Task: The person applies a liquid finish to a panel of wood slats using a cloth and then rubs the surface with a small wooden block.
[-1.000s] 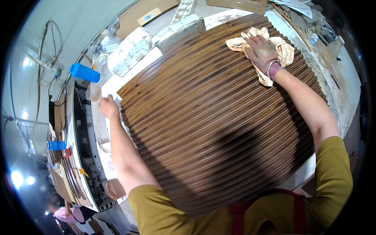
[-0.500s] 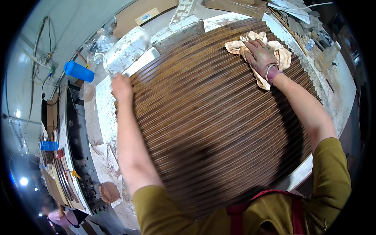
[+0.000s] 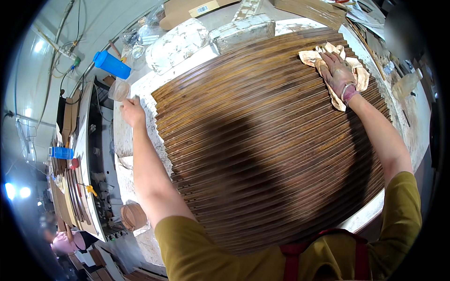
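Brown wooden strips [image 3: 272, 140] are spread beneath and leftward of the right hand [image 3: 338, 76], which is laid flat and outstretched on a stained cloth [image 3: 360, 77]. The left hand [image 3: 133, 112] is held curled off their left edge, beside a clear cup [image 3: 119, 90]; whether anything is gripped cannot be told. Beyond that hand, a blue bottle [image 3: 111, 64] is seen.

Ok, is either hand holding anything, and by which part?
The right hand lies over the middle of the cloth, no grip visible. The left hand is near the clear cup; any hold there cannot be told.
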A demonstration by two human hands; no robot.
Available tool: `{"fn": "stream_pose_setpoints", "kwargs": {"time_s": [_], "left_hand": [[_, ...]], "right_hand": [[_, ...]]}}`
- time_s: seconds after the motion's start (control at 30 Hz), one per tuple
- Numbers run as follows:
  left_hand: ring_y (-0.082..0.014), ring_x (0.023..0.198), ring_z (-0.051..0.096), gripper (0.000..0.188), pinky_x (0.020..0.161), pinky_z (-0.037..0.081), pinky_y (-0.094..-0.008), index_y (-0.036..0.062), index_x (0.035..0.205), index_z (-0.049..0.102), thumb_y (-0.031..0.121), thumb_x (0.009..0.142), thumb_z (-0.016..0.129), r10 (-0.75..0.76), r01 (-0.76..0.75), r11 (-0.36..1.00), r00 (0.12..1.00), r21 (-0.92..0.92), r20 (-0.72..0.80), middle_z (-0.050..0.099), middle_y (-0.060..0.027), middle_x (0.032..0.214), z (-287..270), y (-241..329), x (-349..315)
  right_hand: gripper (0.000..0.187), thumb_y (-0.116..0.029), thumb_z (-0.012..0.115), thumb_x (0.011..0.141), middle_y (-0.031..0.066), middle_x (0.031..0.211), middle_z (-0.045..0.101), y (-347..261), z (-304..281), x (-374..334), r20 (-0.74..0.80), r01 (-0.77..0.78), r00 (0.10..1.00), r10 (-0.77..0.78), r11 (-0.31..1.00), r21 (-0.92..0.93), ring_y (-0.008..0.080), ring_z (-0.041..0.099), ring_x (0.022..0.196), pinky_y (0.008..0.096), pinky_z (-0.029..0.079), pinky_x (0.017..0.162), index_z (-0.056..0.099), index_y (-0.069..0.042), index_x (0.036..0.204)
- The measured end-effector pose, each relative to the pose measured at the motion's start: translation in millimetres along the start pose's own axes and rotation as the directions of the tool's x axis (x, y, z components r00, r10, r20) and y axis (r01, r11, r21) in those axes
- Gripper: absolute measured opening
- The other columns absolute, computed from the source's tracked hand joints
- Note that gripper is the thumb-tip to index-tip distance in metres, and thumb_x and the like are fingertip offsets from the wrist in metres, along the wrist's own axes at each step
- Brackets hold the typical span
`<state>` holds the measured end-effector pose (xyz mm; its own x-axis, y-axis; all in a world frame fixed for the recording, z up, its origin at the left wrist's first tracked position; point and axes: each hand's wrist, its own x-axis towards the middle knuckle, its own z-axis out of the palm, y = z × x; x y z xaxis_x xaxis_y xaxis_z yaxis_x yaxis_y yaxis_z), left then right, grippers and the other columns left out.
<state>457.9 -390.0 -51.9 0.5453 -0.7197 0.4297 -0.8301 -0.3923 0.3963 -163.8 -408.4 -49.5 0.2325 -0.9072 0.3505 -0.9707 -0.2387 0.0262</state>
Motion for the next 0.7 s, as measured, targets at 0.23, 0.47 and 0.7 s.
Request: {"fn": "stream_pose_setpoints", "kwargs": {"time_s": [0.23, 0.47, 0.7], "left_hand": [[-0.0370, 0.094, 0.060, 0.023, 0.087, 0.047, -0.0472, 0.0012, 0.096, 0.062, 0.023, 0.089, 0.065, 0.448, -0.440, 0.892, 0.890, -0.098, 0.082, 0.063, -0.0193, 0.100, 21, 86, -66], [-0.0382, 0.089, 0.062, 0.021, 0.081, 0.049, -0.0452, 0.0036, 0.093, 0.063, 0.024, 0.089, 0.066, 0.378, -0.380, 0.906, 0.925, -0.188, -0.047, 0.063, -0.0180, 0.096, 1, 54, -35], [-0.0391, 0.095, 0.058, 0.020, 0.084, 0.046, -0.0470, 0.0008, 0.098, 0.062, 0.018, 0.089, 0.064, 0.154, -0.163, 0.968, 0.986, 0.189, 0.060, 0.061, -0.0220, 0.097, -15, -3, -34]], "right_hand": [[0.044, -0.030, 0.052, 0.096, 0.0117, 0.135, 0.054, 5, -5, -1, 0.030, -0.019, 0.999, 0.019, 1.000, -0.007, 0.0329, 0.044, 0.131, 0.0460, 0.036, 0.106, 0.052, -0.011, 0.135], [0.044, -0.034, 0.049, 0.097, 0.0118, 0.136, 0.052, 1, 0, 2, 0.018, -0.019, 1.000, 0.019, 1.000, -0.009, 0.0324, 0.044, 0.131, 0.0443, 0.035, 0.108, 0.052, -0.012, 0.135], [0.045, -0.036, 0.048, 0.095, 0.0132, 0.134, 0.055, 9, 4, -2, -0.040, -0.003, 0.999, 0.005, 0.999, 0.040, 0.0340, 0.046, 0.128, 0.0453, 0.036, 0.105, 0.055, -0.011, 0.131]]}}
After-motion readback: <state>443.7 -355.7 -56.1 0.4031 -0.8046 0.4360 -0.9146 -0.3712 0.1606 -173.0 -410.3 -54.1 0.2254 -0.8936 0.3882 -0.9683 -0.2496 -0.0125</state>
